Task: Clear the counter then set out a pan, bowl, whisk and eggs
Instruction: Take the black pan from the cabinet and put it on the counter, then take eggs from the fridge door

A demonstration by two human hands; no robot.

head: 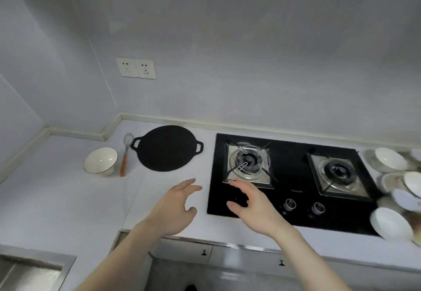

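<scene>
A flat black pan (168, 148) with two small handles lies on the white counter (68, 199), left of the stove. A whisk (125, 154) with an orange handle lies just left of the pan. Further left stands a white bowl (100, 161) with a dark rim. My left hand (175, 208) hovers over the counter in front of the pan, fingers relaxed and empty. Over the stove's front left corner my right hand (250, 208) is held with its fingers spread and nothing in it. No eggs are in view.
A black two-burner gas stove (293, 218) with two knobs fills the middle right. Several white bowls and plates (390, 222) are stacked at the right edge. A sink corner (34, 270) shows at the bottom left. Wall sockets (136, 68) sit above the counter.
</scene>
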